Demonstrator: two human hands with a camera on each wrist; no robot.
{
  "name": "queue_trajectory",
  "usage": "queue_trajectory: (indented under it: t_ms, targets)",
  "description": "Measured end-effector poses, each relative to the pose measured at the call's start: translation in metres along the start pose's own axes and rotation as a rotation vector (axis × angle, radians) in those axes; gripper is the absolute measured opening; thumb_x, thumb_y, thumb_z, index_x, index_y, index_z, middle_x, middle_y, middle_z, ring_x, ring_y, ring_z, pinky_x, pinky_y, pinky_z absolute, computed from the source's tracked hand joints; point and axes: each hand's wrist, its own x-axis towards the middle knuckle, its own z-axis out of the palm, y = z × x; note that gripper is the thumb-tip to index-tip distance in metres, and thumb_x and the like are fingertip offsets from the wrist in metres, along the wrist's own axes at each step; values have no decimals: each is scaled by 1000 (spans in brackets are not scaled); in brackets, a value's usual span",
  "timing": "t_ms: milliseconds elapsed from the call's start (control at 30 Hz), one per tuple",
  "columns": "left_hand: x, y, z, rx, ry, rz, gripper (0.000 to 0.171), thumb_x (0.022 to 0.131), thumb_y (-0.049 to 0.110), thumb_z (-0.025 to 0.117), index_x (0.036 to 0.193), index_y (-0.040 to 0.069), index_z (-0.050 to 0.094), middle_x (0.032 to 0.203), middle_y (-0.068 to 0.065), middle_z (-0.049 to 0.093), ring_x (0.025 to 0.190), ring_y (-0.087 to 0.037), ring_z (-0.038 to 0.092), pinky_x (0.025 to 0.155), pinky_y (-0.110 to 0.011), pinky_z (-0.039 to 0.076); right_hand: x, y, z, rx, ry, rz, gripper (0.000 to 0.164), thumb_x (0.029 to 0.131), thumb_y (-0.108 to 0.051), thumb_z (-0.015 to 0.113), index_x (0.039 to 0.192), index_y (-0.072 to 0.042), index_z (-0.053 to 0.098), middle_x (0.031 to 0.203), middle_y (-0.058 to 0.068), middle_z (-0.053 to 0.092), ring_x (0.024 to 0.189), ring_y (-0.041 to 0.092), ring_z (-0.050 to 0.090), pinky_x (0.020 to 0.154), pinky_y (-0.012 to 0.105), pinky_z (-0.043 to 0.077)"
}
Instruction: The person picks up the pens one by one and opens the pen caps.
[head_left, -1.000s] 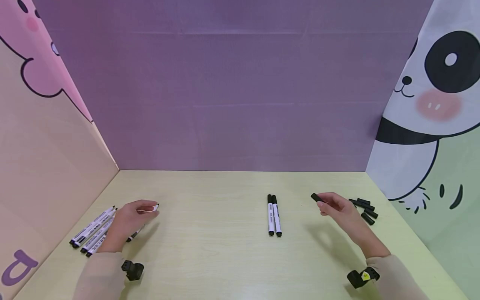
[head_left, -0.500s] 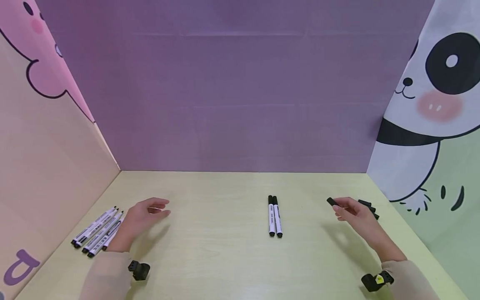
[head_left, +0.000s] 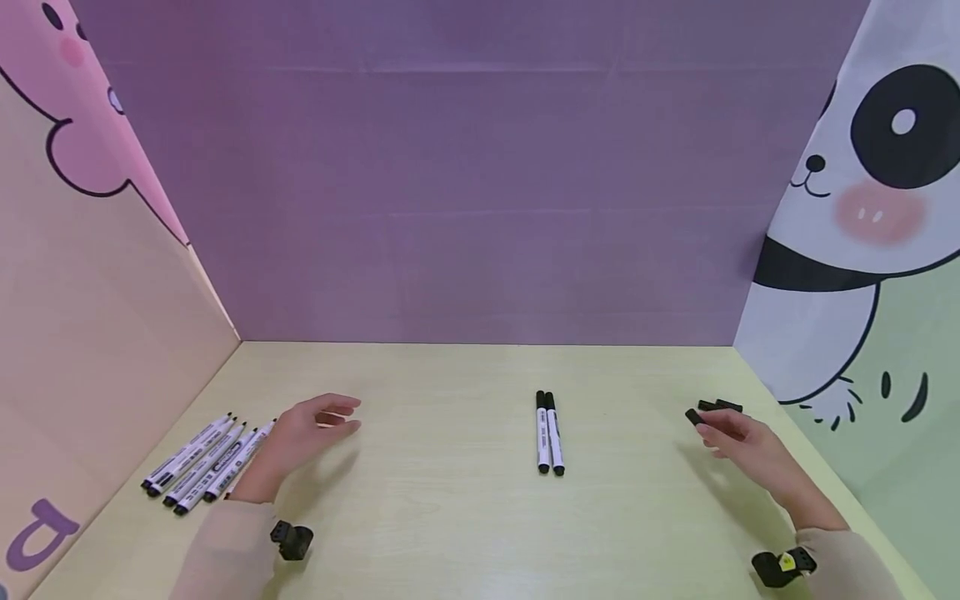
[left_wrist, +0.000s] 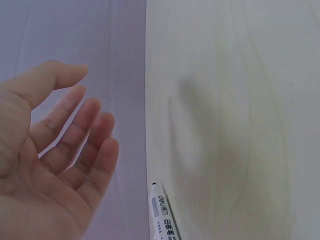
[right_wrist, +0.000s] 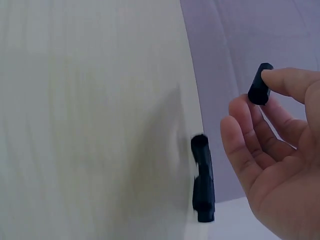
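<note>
My right hand [head_left: 753, 457] pinches a black marker cap [right_wrist: 259, 85] between thumb and index finger, above the table's right side. Beyond it lie loose black caps [head_left: 720, 406], others perhaps hidden behind the hand. Over the left side, my left hand [head_left: 309, 435] is raised with relaxed, gently bent fingers and a bare palm. Beside it, a row of uncapped white markers [head_left: 202, 468] lies slanted, tips pointing away; the hand and forearm cover part of the nearest one. One bare-tipped marker [left_wrist: 164, 215] shows at the bottom of the left wrist view.
Two capped white markers [head_left: 548, 435] lie side by side, right of the table's middle. A purple wall [head_left: 480, 208] closes the back. Printed panels with cartoon animals stand along the left and right edges of the table [head_left: 442, 517].
My left hand has let go of a marker, left it with the row, and moved right. Holding the cap, my right hand has moved right and slightly nearer, toward the loose caps.
</note>
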Motion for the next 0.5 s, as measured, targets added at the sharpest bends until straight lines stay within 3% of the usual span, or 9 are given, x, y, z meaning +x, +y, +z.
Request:
queue_trajectory:
  t_ms: [267, 500]
  targets:
    - [4, 4, 15, -35, -13, 51, 35, 93, 20, 74, 123, 3, 68, 120, -16, 68, 102, -29, 66, 85, -42, 52, -2, 19, -12, -86, 26, 8, 43, 102, -22, 61, 127, 13, 56, 114, 25, 68, 85, 12, 68, 73, 26, 55]
    - [10, 9, 27, -51, -45, 69, 33, 93, 17, 73, 122, 2, 68, 120, -16, 68, 102, -29, 66, 86, -43, 53, -3, 22, -18, -193, 55, 56, 45, 101, -27, 62, 126, 10, 59, 105, 14, 68, 83, 10, 61, 68, 26, 50]
